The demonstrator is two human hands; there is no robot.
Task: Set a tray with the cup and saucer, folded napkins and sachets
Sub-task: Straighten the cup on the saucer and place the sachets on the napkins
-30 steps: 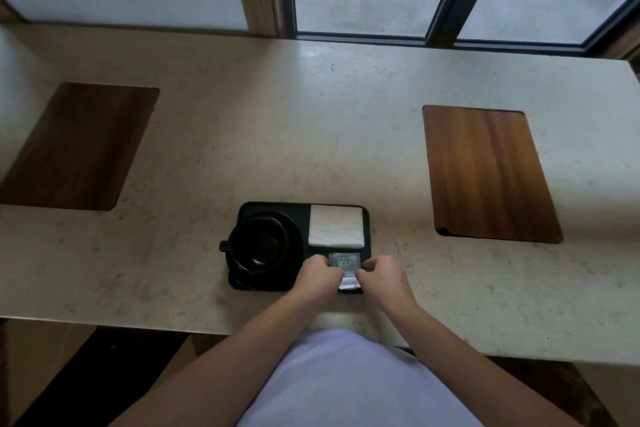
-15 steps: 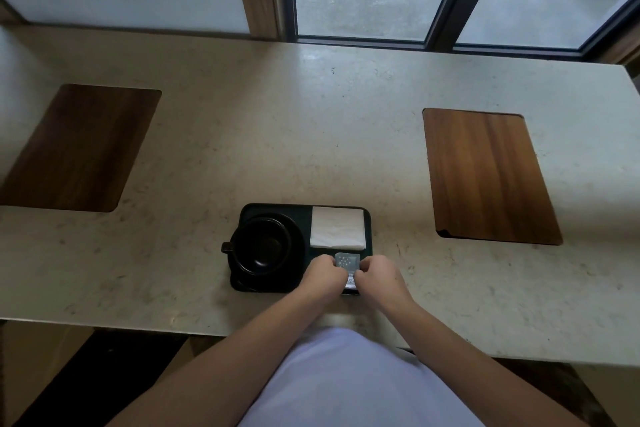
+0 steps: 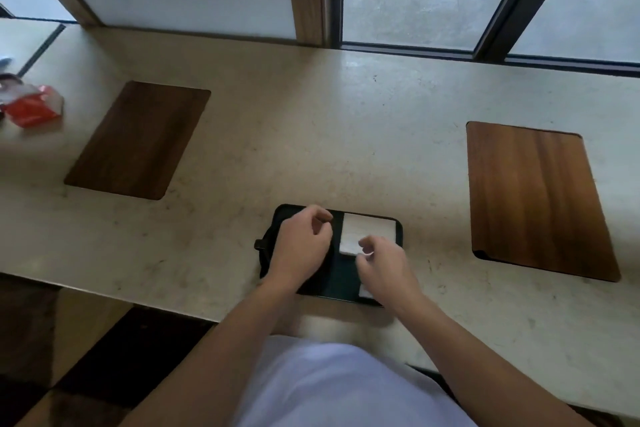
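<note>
A dark rectangular tray [image 3: 397, 222] lies on a pale stone counter [image 3: 311, 135], close to the counter's near edge; all positions below are given relative to this tray. The left hand [image 3: 302, 244] hovers over the tray's left half, fingers loosely curled with nothing visibly between them, and covers most of the dark cup and saucer [image 3: 266, 246], of which only the left rim and a small handle stub show past the tray's left edge. A white folded napkin [image 3: 367, 230] lies flat in the tray's far right quarter. The right hand [image 3: 384, 265] is poised above the tray's right half, just nearer than the napkin, fingers curled and thumb drawn toward the fingertips; a small pale edge shows at the fingertips, but whether the hand pinches something or merely overlaps the napkin's near corner cannot be told. A pale corner of a sachet [image 3: 365, 291] shows at the tray's near right, mostly hidden under the right wrist. A wooden board [image 3: 138, 139] lies on the counter well to the left of the tray and farther back; a second wooden board [image 3: 533, 198] lies well to the right. A crumpled red and white wrapper [image 3: 33, 106] sits far left of the tray, beyond the left board; motion blur softens the outlines throughout.
</note>
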